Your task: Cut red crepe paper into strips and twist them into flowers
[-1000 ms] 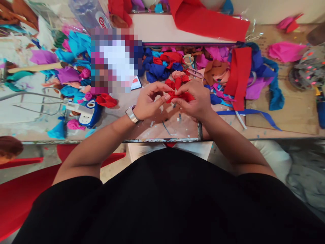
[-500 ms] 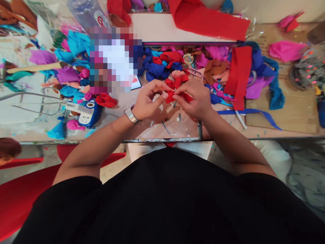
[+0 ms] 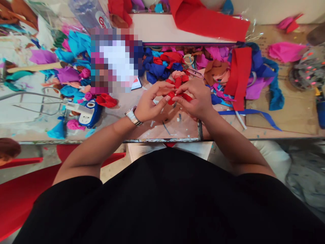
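Tabletop (image 3: 175, 127), red material (image 3: 171, 98) between hands (image 3: 150, 103) (image 3: 197, 99).

"How many hands do we count?"

"We see two, the left hand (image 3: 150, 102) and the right hand (image 3: 197, 99), with one watch (image 3: 133, 116) and one red piece (image 3: 172, 97) between them."

"And the wide red strips?"

"Two: one at one o'clock (image 3: 210, 21), one at two (image 3: 238, 76)."

"What singles do we have?"

"One bottle (image 3: 88, 13) and one phone (image 3: 136, 83) toward eleven, one wooden handle (image 3: 35, 67) at ten, one socket block (image 3: 87, 115) at nine, one long blue ribbon (image 3: 256, 112) at three."

"The heaped scraps (image 3: 158, 69)?"

"They overlap; we can't count them."
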{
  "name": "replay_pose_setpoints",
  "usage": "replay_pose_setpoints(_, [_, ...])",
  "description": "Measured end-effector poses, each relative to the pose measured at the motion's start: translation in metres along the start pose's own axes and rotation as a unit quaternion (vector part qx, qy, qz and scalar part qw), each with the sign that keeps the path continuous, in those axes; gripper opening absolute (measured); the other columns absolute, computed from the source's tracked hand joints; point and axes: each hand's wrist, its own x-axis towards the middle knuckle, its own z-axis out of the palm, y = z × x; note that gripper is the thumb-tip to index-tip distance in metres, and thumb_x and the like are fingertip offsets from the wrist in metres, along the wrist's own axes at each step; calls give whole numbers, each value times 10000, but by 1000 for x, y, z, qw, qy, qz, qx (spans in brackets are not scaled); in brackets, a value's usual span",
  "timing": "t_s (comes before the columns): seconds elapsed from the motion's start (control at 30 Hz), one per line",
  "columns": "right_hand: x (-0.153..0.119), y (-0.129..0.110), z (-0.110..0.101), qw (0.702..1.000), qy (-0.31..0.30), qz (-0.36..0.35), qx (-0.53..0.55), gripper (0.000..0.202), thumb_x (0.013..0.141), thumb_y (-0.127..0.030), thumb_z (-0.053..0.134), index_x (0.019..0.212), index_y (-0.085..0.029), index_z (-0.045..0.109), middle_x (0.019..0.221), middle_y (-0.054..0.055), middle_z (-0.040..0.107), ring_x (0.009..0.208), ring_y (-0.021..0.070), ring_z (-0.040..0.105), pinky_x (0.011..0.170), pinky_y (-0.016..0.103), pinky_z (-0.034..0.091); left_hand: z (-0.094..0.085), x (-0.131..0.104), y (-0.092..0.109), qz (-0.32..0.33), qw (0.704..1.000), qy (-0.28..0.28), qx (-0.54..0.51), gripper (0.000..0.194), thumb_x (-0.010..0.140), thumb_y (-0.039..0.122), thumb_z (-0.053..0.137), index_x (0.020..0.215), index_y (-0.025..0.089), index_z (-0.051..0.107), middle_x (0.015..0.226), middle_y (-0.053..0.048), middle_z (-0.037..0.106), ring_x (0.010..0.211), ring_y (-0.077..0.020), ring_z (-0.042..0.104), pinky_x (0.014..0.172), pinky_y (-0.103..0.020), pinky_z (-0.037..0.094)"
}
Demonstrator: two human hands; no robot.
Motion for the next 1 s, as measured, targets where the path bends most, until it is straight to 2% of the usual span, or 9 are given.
replay_pose_setpoints(0.1, [-1, 2, 1, 1000, 5, -6, 0, 419, 1003, -697, 743, 1009, -278, 749, 991, 39, 806, 1004, 282, 729, 1026, 517, 525, -2, 1, 2, 21, 999, -17, 18, 518, 1102, 637, 597, 1503, 309, 629, 1425, -125, 762, 1335, -309, 771, 1163, -564, 648])
replay_pose_setpoints(0.27, [-2, 6, 3, 1000, -4, -15, -8, 434, 1012, -716, 713, 1083, -293, 776, 1004, 31, 795, 1045, 297, 739, 1065, 534, 528, -1, 2, -5, 24, 999, -40, 14, 627, 1086, 690, 586, 1614, 354, 552, 1510, -110, 731, 1348, -345, 772, 1116, -588, 669])
replay_pose_setpoints(0.43, [-2, 9, 4, 999, -30, -20, -28, 454, 1024, -720, 687, 1249, -344, 804, 1103, 45, 803, 1177, 326, 730, 1121, 570, 512, 3, 0, -13, 3, 998, -58, -38, 698, 1089, 698, 572, 1693, 366, 460, 1597, -120, 683, 1378, -352, 756, 1091, -570, 684])
replay_pose_setpoints(0.53, [-2, 8, 4, 999, -27, -27, -35, 377, 1061, -673, 656, 1232, -384, 828, 1114, 21, 807, 1186, 309, 727, 1125, 575, 503, 4, -1, -15, -11, 995, -62, -75, 698, 1086, 690, 586, 1691, 366, 461, 1630, -120, 658, 1388, -348, 751, 1124, -564, 668])
replay_pose_setpoints(0.63, [-2, 4, 3, 999, -7, -24, -33, 345, 1062, -645, 671, 1182, -374, 847, 1122, 33, 826, 1158, 294, 721, 1111, 555, 512, 4, 0, -13, -27, 995, -52, -84, 671, 1071, 686, 625, 1641, 350, 515, 1571, -128, 700, 1374, -328, 758, 1109, -540, 676])
replay_pose_setpoints(0.77, [-1, -1, 2, 999, 29, -38, -20, 381, 1020, -702, 697, 1112, -367, 853, 1085, 47, 832, 1096, 319, 715, 1064, 597, 498, 5, 1, -9, -63, 995, -25, -73, 629, 1013, 730, 689, 1488, 325, 615, 1424, -126, 769, 1236, -287, 816, 957, -457, 719])
replay_pose_setpoints(0.9, [-1, -4, 3, 998, 23, -53, -19, 374, 1032, -668, 713, 1139, -331, 834, 1088, 39, 831, 1089, 312, 732, 1061, 576, 505, 6, 3, -7, -74, 995, -9, -64, 602, 1002, 766, 671, 1394, 309, 645, 1269, -104, 804, 1126, -261, 841, 891, -429, 716])
replay_pose_setpoints(1.0, [-2, -6, 2, 999, 7, -34, -22, 358, 1022, -659, 729, 1144, -335, 818, 1093, 44, 820, 1113, 331, 730, 1095, 587, 499, 8, 3, -6, -66, 997, 8, -48, 569, 1028, 753, 641, 1378, 304, 638, 1232, -100, 804, 1091, -249, 838, 903, -430, 710])
